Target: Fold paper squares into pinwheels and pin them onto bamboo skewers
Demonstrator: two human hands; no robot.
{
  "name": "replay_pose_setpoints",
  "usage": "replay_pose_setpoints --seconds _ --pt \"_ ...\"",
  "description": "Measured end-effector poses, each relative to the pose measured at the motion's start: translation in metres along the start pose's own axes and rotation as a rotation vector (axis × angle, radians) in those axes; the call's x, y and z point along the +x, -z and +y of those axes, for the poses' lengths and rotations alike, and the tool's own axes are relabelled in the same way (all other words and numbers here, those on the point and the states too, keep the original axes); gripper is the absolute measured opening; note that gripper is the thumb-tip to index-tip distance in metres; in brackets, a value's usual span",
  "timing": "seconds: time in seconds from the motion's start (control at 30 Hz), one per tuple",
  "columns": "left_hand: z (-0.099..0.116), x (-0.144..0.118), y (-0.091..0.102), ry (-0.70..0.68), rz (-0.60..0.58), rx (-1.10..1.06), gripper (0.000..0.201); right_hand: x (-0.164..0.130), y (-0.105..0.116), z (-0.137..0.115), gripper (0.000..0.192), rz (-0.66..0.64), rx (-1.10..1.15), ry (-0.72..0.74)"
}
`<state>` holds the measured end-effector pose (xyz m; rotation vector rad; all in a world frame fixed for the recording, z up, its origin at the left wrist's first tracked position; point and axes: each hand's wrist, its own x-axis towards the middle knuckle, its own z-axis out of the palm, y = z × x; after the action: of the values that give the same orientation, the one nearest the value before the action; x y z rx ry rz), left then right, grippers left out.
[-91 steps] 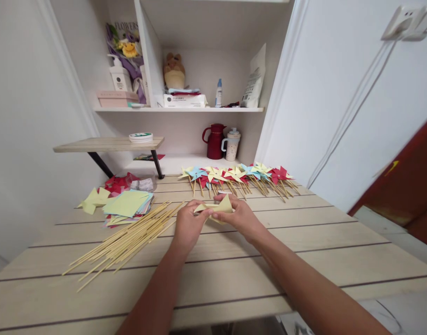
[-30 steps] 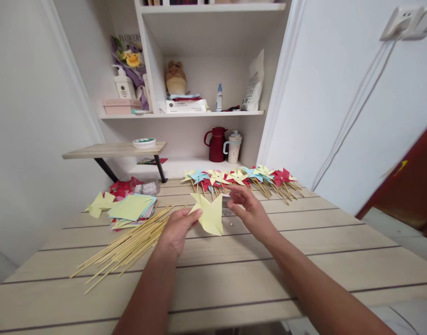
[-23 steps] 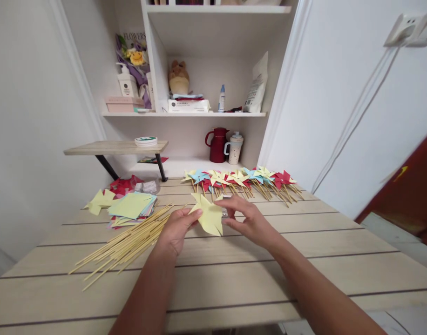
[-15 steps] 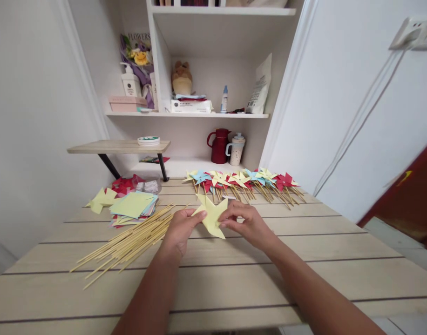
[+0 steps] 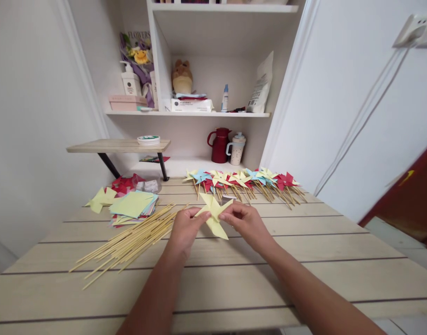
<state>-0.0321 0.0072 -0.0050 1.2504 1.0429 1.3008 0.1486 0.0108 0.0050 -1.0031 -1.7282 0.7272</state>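
Scraps of yellow and red cut paper [image 5: 110,190] lie at the left of the frame on the wooden table [image 5: 304,260], just beside a stack of coloured paper squares [image 5: 132,207] topped by a pale green sheet; below and right of that stack a loose bundle of bamboo skewers [image 5: 129,242] fans out from lower left toward the centre. Right of the skewer tips, the left hand [image 5: 185,228] is closed in a pinch on the left edge of a folded yellow paper pinwheel [image 5: 215,215], thumb on top and fingers curled beneath. That pinwheel sits at the middle of the frame, raised just above the tabletop, directly between the two hands and touching both, its points sticking up and down past the fingertips. On its right side the right hand [image 5: 246,223] grips it too, thumb and forefinger pressed at the pinwheel's centre; whether a pin is under those fingers cannot be told. Higher in the frame, from centre toward the right, a row of finished pinwheels on sticks [image 5: 244,181] in yellow, blue and red lies along the far edge of the table, well apart from the hands
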Motion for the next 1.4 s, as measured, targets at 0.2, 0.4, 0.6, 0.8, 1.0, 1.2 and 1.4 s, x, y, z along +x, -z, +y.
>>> replay_pose_setpoints --seconds 0.2,0.4,0.6,0.8,1.0,1.2,1.4 --pt "0.0037 -0.0026 -0.0044 0.009 0.012 -0.032 0.031 -0.0015 -0.0038 -0.0037 0.03 0.079 -0.029 -0.031" --pt "0.0072 -0.0051 -0.0072 0.009 0.012 -0.029 0.031 -0.0016 -0.0045 -0.0025 0.032 0.086 -0.064 -0.027" --pt "0.0044 -0.0033 -0.0063 0.018 0.016 -0.024 0.032 -0.0008 -0.0041 -0.0002 0.03 0.087 -0.097 -0.004" --pt "0.0065 -0.0046 -0.0076 0.027 0.026 -0.03 0.031 -0.0005 -0.0042 0.0025 0.028 0.08 -0.116 0.019" --pt "0.0069 -0.0058 -0.0093 0.044 0.041 -0.043 0.033 0.0002 -0.0035 0.0014 0.025 0.073 -0.151 0.03" --pt "0.0069 -0.0065 -0.0106 0.079 0.039 -0.06 0.035 0.0001 -0.0029 0.0011 0.022 0.086 -0.187 0.051" --pt "0.0049 -0.0056 -0.0103 0.1 0.044 -0.079 0.038 -0.0003 -0.002 0.0012 0.021 0.062 -0.196 0.055"
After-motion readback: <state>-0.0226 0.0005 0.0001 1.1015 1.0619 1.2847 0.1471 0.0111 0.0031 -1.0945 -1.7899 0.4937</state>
